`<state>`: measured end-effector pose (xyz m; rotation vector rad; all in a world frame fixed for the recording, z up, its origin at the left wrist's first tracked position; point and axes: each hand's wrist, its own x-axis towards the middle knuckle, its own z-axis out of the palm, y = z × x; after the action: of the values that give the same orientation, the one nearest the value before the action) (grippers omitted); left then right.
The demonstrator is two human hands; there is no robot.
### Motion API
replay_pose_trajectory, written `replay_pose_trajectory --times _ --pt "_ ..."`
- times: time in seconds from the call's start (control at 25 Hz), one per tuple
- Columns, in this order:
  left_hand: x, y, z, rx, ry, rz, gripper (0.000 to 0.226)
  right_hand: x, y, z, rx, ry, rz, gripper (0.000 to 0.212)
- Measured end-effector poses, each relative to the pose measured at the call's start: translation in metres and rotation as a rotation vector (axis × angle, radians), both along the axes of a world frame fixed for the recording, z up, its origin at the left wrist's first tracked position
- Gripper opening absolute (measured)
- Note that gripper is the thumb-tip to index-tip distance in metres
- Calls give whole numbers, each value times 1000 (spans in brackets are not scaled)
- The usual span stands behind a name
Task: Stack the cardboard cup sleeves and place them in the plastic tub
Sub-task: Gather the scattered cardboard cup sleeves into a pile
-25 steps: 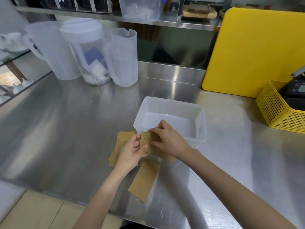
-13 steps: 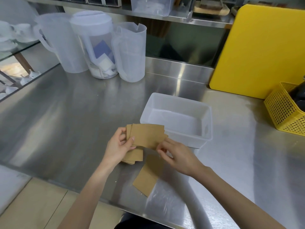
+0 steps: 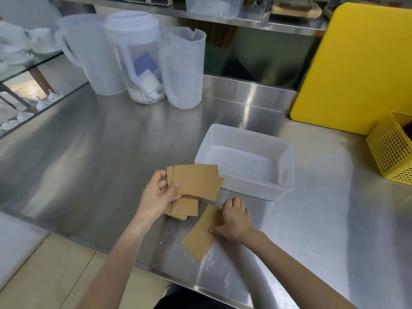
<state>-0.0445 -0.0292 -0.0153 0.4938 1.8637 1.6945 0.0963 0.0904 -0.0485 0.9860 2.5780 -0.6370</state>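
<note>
Right hand (image 3: 235,219) has dropped from the gathered sleeves to the loose sleeve (image 3: 201,236) lying nearest the tabletop (image 3: 89,157) edge, fingers curled and thumb pressed to its upper right corner; whether it has a true pinch yet cannot be told. Half a second ago this hand was beside the stack, so the shift suggests that the stack counts as squared enough and the last stray piece is being collected. Just beyond, the left hand (image 3: 159,195) pinches the fanned stack of sleeves (image 3: 196,182) between thumb and fingers, lifted and unevenly aligned, with several edges offset. Behind that, touching distance from the stack's far corner, sits the plastic tub (image 3: 283,177), which looks empty, so the placing step is not yet done. Farther back stand three translucent jugs (image 3: 181,68) and a yellow board (image 3: 361,63).
</note>
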Motion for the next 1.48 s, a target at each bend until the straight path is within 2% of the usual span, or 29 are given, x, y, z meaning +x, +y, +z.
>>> replay_pose_trajectory --times 0.16,0.36,0.48,0.72,0.88,1.08,1.16,1.28,1.48 --pt "0 0 -2 1 -2 -7 16 5 -3 -3 -77 105 -69 41" --pt "3 0 -3 21 -5 -14 16 25 12 -1 -349 436 -295 23" --pt "6 1 -4 23 -6 -20 14 39 25 12 -458 568 -406 18" --pt "10 6 -2 45 -24 -55 17 42 48 55 -344 752 -378 12" --pt "16 13 0 54 -24 -114 19 19 46 78 -279 759 -207 11" --pt "23 21 -5 26 -16 -151 15 -9 32 79 -168 729 -71 15" --pt "25 22 -7 13 -8 -162 22 -15 28 77 -131 705 -51 17" --pt "28 23 -5 1 7 -195 14 -20 24 73 -114 685 -50 19" --pt "32 26 -1 -36 52 -216 23 -20 21 67 -113 690 -57 19"
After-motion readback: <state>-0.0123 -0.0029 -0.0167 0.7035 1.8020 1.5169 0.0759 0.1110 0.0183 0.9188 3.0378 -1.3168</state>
